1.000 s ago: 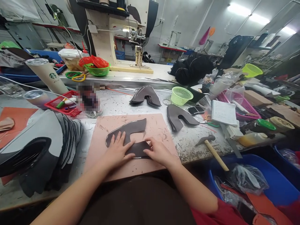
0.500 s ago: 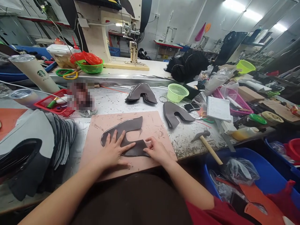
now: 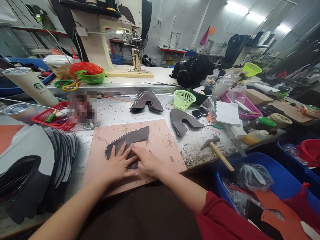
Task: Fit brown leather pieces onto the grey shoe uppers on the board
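A dark grey U-shaped shoe-upper piece lies flat on a pinkish cutting board. My left hand rests on its curved left part, fingers spread. Over the lower arm of the piece, my right hand lies with its fingers stretched toward the left fingertips, hiding most of that arm. Both hands press down rather than grasp. Behind the board sits a stack of similar grey pieces, and a second stack is to its right.
A hammer lies at the table's right edge, above a blue bin. Layered grey-and-black uppers are piled at left. A green basket, a notebook and a sewing machine stand farther back.
My right hand has slid left from the piece's lower right end to beside my left fingers. My left hand stays on the piece. The whole view has shifted slightly.
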`<action>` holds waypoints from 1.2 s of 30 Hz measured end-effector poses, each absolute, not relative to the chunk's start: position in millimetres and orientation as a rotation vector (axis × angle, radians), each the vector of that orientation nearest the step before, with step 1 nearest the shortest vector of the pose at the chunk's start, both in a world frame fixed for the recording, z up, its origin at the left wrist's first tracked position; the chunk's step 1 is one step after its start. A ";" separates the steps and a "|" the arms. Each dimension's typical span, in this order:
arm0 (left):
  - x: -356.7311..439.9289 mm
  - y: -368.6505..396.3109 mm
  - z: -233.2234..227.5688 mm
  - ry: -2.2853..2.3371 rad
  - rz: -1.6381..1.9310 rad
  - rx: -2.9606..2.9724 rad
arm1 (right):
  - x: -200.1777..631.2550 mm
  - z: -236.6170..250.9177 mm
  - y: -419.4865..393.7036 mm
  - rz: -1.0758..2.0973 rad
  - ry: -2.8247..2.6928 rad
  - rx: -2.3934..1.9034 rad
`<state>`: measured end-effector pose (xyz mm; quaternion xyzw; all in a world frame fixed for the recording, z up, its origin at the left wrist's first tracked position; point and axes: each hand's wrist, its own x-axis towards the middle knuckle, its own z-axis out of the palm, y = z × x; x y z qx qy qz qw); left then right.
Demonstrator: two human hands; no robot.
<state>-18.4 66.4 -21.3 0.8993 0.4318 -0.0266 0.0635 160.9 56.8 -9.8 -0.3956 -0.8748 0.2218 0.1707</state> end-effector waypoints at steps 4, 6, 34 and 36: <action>-31.5 67.2 -25.8 1.330 0.067 2.676 | 164.2 -14.9 52.3 0.553 -2.673 -1.106; -36.1 69.9 -27.1 1.404 0.144 2.601 | 169.0 -11.0 48.8 0.517 -2.759 -1.082; -25.7 66.4 -14.7 1.978 0.001 2.355 | 140.2 -14.3 142.5 0.449 -2.770 -1.026; -28.4 61.6 -8.5 1.975 -0.051 2.289 | 149.1 -14.4 144.2 0.478 -2.777 -1.103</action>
